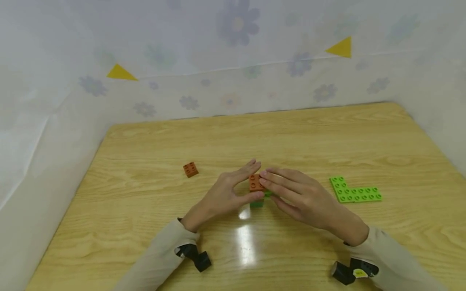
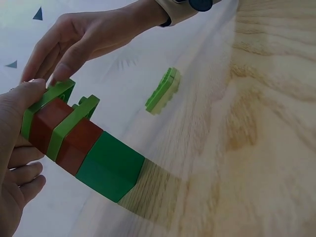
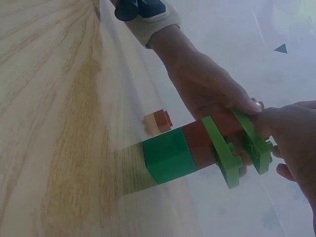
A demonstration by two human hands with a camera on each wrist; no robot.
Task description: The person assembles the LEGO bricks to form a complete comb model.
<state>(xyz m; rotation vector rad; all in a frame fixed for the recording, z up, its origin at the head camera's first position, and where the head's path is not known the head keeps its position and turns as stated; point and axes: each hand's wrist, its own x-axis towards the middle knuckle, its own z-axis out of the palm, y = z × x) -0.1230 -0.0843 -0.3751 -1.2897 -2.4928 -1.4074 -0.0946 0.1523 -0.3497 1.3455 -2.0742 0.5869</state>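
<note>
A tower of toy bricks stands upright on the table between my hands. At its foot is a dark green block (image 2: 111, 165); above it, brown bricks alternate with light green plates (image 3: 223, 153) that jut out to the right. A brown brick (image 1: 254, 182) with studs shows on top in the head view. My left hand (image 1: 227, 192) grips the upper tower, thumb on the near side and fingers behind. From the right, my right hand (image 1: 309, 198) holds the top, fingertips on the upper brown brick; its thumb (image 2: 71, 61) is at the upper plate.
A loose brown brick (image 1: 190, 169) lies on the wooden table (image 1: 145, 145) to the left. To the right is an L-shaped arrangement of light green plate (image 1: 358, 195) with studs. A white flowered cloth (image 1: 204, 93) hangs behind the table.
</note>
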